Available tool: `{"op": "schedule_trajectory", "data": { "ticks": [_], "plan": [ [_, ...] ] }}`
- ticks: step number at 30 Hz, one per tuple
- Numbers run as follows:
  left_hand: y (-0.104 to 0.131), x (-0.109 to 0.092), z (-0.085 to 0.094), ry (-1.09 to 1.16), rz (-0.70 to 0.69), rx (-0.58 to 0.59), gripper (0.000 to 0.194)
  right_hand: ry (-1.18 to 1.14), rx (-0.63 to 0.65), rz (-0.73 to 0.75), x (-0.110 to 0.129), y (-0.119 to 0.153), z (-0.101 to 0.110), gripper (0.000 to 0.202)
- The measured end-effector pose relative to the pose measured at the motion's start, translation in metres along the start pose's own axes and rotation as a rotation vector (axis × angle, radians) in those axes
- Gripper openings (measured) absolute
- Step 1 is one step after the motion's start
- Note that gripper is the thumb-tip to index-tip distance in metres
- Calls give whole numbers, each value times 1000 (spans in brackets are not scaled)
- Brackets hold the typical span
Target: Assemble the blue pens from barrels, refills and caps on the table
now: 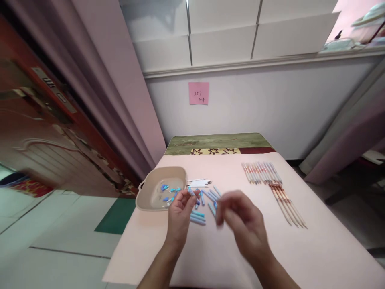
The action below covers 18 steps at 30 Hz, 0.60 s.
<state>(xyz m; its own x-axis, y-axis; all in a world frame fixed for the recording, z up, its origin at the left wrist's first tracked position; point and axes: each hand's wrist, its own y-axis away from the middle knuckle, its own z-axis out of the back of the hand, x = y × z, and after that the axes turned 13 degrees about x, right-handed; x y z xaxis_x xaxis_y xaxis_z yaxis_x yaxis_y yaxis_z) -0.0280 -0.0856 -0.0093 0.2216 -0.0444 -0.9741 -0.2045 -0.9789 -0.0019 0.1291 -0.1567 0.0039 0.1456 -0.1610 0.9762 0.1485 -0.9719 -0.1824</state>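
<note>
My left hand (180, 208) is closed, thumb and fingertips pinching a small blue pen part (192, 193) above the table. My right hand (240, 220) hovers to the right, its curled fingers smeared by motion; whether it holds anything does not show. Between and beyond the hands lie loose blue pen barrels (214, 195), some partly hidden by the right hand. Light blue and turquoise barrels (197, 219) rest beside my left wrist. Thin white refills (200, 183) with dark tips are laid out behind them.
A beige basin (150, 196) at the left holds small blue and turquoise pieces (172, 190). On the right are a row of clear pens (261, 172) and several pale brown-patterned pens (288, 204). A pink note (198, 93) hangs on the wall behind the table (237, 265).
</note>
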Motion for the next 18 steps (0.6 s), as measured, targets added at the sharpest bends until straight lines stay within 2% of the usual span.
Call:
{"op": "schedule_trajectory", "data": {
  "ticks": [1, 2, 4, 7, 12, 15, 18],
  "plan": [
    [-3, 1, -2, -10, -17, -6, 23, 61, -93, 17, -3, -19, 7, 26],
    [-6, 2, -5, -16, -27, -12, 23, 113, -129, 36, -10, -34, 12, 26],
    [-11, 5, -12, -9, -27, -15, 22, 190, -89, 44, -26, -52, 19, 25],
    [-17, 13, -24, 18, -14, -3, 22, 247, -16, 64, -45, -58, 21, 25],
    [-22, 18, -37, -14, -8, 43, 25, 262, -38, 130, -60, -59, 21, 15],
    [-28, 7, -21, -112, -4, 51, 32, 240, -90, 118, -78, -60, 31, 17],
    [-39, -16, 24, -351, -122, -106, 29, 124, -171, 46, -99, -60, 46, 25]
  ]
}}
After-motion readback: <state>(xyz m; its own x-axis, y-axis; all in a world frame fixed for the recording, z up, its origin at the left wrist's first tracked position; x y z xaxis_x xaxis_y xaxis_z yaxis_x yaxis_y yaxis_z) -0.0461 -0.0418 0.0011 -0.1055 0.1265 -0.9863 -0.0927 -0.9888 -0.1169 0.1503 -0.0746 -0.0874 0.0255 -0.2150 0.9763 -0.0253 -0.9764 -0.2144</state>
